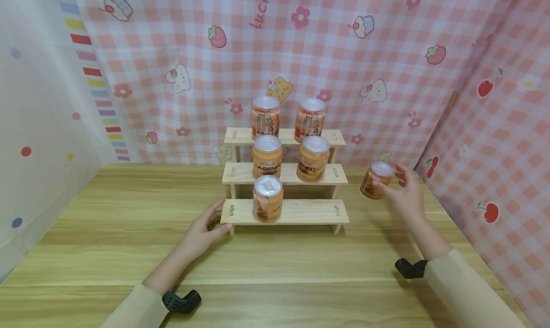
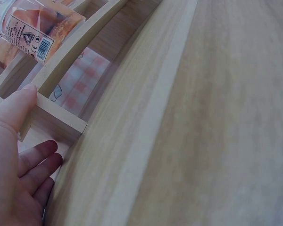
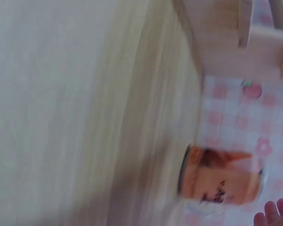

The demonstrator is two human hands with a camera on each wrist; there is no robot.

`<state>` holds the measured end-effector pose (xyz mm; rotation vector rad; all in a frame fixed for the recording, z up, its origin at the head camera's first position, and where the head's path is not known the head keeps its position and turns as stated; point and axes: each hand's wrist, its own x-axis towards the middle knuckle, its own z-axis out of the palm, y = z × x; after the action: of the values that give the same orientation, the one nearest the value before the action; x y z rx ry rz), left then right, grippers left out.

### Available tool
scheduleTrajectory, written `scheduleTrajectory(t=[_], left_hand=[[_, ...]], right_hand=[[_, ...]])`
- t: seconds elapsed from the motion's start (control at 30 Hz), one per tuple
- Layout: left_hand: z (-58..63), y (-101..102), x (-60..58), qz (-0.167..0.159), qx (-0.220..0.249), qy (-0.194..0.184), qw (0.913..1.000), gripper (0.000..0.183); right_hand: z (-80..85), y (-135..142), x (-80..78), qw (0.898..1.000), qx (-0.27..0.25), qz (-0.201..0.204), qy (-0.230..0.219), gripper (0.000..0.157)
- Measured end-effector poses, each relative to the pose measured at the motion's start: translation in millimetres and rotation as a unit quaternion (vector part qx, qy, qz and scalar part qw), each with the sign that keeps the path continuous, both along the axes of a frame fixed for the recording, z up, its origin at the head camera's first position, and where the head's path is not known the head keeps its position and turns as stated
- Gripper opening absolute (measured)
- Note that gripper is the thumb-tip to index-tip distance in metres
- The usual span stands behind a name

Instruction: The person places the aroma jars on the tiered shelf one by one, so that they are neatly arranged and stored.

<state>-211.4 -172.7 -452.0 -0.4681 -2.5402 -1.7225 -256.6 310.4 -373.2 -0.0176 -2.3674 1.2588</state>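
A three-tier wooden display stand (image 1: 311,213) stands on the table. At the left end of its lowest step is my left hand (image 1: 207,230), its thumb on the front corner and its forefinger at the end behind. In the left wrist view the other fingers (image 2: 40,162) curl loosely below the step. Right of the stand, an orange can (image 1: 373,182) with a silvery lid stands upright. My right hand (image 1: 404,194) is beside it, thumb overlapping its side and fingers spread beyond the lid. In the blurred right wrist view, the fingertips (image 3: 271,214) show apart from the can.
On the lowest step stands one matching can (image 1: 268,204), left of centre. The middle step bears two cans (image 1: 312,163), and the top step two more (image 1: 265,120). Checked cloth (image 1: 193,118) hangs behind the wooden table (image 1: 266,280) and along its right side.
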Motion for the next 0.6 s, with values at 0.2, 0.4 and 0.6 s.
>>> scheduleTrajectory(t=[0.2, 0.4, 0.6], left_hand=[[5.7, 3, 2.8, 0.004, -0.005, -0.008, 1.0000, 0.074], [28.3, 8, 15.1, 0.004, -0.009, -0.012, 0.9999, 0.071], [37.0, 10, 20.0, 0.002, -0.016, -0.012, 0.9998, 0.070]], right_hand=[[-7.4, 12, -12.3, 0.999, 0.002, -0.001, -0.032, 0.088], [-12.4, 16, -22.4, 0.998, -0.005, 0.024, -0.058, 0.093], [-16.5, 19, -32.0, 0.996, -0.013, 0.040, -0.076, 0.096]])
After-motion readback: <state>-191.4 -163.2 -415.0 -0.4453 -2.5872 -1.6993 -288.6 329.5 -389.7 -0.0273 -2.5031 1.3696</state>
